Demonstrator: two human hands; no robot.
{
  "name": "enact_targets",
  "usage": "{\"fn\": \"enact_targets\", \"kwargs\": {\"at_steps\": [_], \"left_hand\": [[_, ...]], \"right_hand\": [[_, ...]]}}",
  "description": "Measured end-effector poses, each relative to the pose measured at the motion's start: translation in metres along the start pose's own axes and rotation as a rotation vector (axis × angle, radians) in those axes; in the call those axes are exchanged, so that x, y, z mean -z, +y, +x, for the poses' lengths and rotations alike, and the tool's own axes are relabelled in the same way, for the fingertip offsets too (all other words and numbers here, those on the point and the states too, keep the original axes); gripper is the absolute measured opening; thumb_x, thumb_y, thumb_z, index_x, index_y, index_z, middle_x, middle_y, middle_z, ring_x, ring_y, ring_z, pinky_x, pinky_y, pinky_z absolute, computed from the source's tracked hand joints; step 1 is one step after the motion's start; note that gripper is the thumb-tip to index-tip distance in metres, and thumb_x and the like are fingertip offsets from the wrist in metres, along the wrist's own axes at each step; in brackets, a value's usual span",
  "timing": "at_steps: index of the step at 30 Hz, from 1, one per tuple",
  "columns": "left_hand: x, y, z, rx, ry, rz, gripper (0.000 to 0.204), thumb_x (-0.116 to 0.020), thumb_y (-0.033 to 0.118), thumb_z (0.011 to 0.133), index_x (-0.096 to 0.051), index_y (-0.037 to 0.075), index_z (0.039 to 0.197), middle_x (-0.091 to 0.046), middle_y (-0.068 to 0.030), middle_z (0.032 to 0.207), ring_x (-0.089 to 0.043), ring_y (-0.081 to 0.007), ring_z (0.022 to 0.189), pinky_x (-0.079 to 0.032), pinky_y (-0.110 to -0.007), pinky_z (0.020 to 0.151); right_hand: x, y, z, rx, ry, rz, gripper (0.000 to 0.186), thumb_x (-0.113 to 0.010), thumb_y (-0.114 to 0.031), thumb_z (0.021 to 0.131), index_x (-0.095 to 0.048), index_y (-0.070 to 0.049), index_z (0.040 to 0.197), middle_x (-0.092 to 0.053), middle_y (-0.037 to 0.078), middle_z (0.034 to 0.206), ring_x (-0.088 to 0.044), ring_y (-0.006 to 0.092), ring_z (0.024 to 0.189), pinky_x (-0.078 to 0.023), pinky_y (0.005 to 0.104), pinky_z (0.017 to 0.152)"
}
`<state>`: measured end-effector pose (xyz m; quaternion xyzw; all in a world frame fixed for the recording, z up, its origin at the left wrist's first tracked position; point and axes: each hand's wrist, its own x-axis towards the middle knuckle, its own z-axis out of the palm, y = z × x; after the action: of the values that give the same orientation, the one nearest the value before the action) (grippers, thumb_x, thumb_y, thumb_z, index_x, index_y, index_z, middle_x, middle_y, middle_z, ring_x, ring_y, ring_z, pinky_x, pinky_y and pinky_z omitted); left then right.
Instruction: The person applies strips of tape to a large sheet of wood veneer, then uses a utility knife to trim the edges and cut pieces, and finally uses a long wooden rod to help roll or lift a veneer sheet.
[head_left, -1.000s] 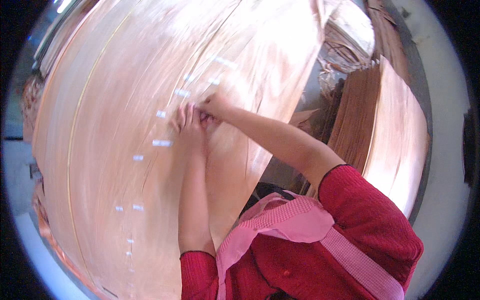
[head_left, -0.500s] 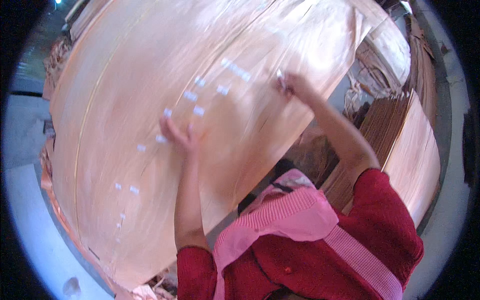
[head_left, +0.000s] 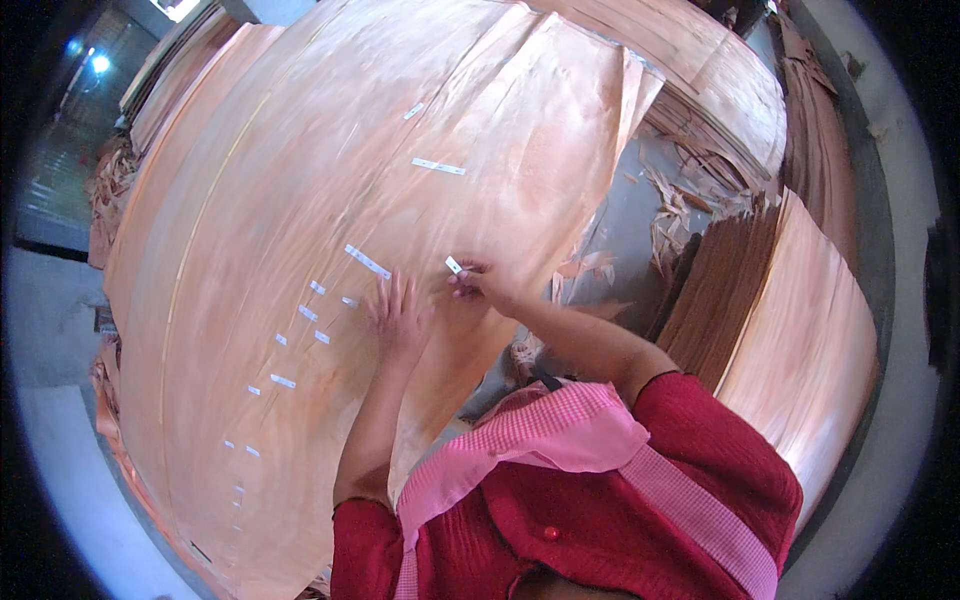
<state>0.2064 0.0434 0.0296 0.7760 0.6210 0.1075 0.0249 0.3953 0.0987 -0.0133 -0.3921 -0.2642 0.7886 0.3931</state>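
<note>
Right hand [head_left: 478, 283] back beside left hand [head_left: 400, 318], pinching tape strip [head_left: 454, 265]; left flat, fingers spread on veneer sheet [head_left: 350, 200]. Best press strip down squarely across split.

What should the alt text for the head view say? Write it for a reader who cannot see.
A person's left hand lies flat on a large wood veneer sheet while the right hand pinches a small white tape strip onto it. More tape pieces dot the sheet; stacked veneer sits at right.
</note>
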Motion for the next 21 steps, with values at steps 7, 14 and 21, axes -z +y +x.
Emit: {"fn": "enact_targets", "kwargs": {"at_steps": [7,14,21], "left_hand": [[-0.023,0.042,0.178,-0.057,-0.002,-0.037,0.065,-0.05,0.041,0.082,-0.028,0.008,0.134,-0.018,-0.0115,0.143,-0.012,-0.0301,0.132,-0.009,-0.052,0.104],[-0.083,0.071,0.311,-0.011,-0.03,0.044,0.072,-0.04,0.052,0.083,-0.025,0.003,0.134,-0.022,-0.0119,0.141,-0.017,-0.0274,0.131,-0.014,-0.046,0.105],[-0.089,0.072,0.316,-0.061,0.013,0.087,0.072,-0.042,0.052,0.083,-0.026,0.003,0.133,-0.024,-0.0112,0.14,-0.016,-0.0237,0.132,-0.013,-0.046,0.105]], "right_hand": [[0.11,-0.148,0.011,0.104,0.32,-0.456,0.013,-0.055,-0.011,0.084,-0.057,-0.002,0.092,-0.064,0.008,0.077,-0.058,0.0126,0.053,-0.044,0.0227,0.044],[0.118,-0.22,0.107,0.194,0.416,-0.666,0.016,-0.06,-0.013,0.081,-0.061,0.003,0.082,-0.062,0.009,0.069,-0.053,0.012,0.047,-0.041,0.0244,0.041],[0.092,-0.239,0.205,0.12,0.32,-0.683,0.017,-0.061,-0.014,0.079,-0.061,0.003,0.077,-0.061,0.007,0.063,-0.053,0.0113,0.045,-0.039,0.0221,0.038]]}}
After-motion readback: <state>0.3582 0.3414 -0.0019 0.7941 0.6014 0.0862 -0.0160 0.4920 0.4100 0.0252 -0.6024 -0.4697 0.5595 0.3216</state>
